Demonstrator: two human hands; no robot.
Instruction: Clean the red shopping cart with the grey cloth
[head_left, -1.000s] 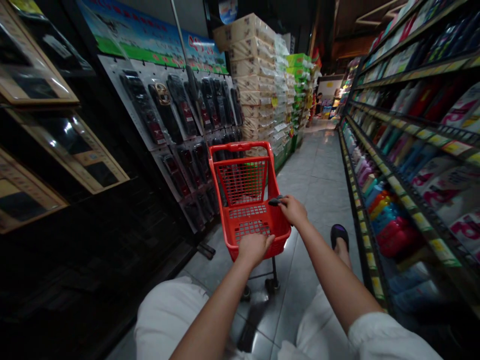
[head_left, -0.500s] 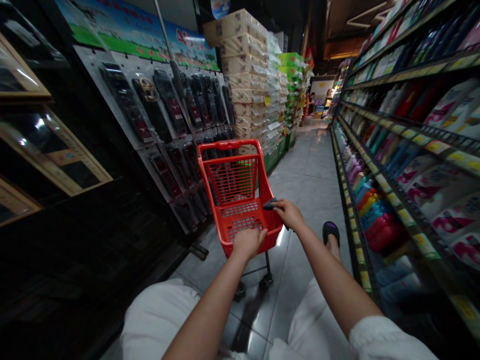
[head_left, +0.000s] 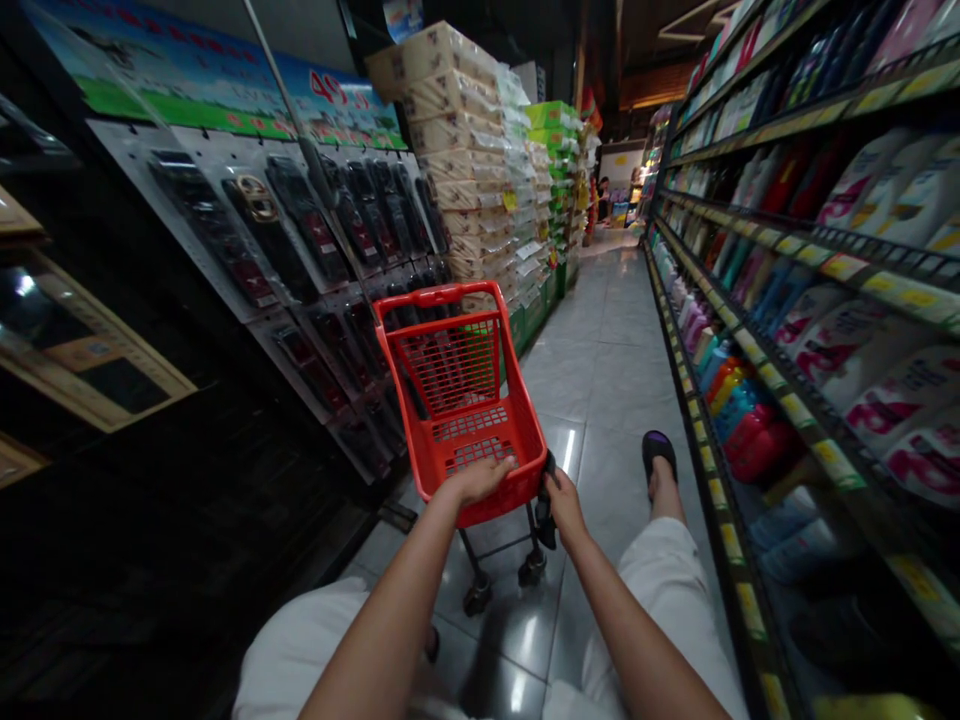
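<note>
A small red plastic shopping cart (head_left: 517, 425) stands on the floor in front of me, tilted in view, its basket bare inside. My left hand (head_left: 480, 481) is closed over the basket's near rim, with its fingertips partly hidden. Just outside the basket's near right corner, my right hand (head_left: 568, 508) pinches a dark, limp object (head_left: 548, 520) whose kind I cannot make out. This object hangs close beside the cart's side, and part of it is behind my fingers.
Shelves of bottles (head_left: 832, 330) line the right side. Packaged belts (head_left: 247, 235) hang on a panel at left, beyond framed boxes (head_left: 97, 345). Stacked cartons (head_left: 457, 150) stand farther along the aisle (head_left: 600, 350). My right foot (head_left: 660, 460) is beside the shelf.
My right hand has come down and left from the basket's right rim, with the dark object now hanging lower outside it. My left hand has shifted slightly along the near rim. The view has turned right.
</note>
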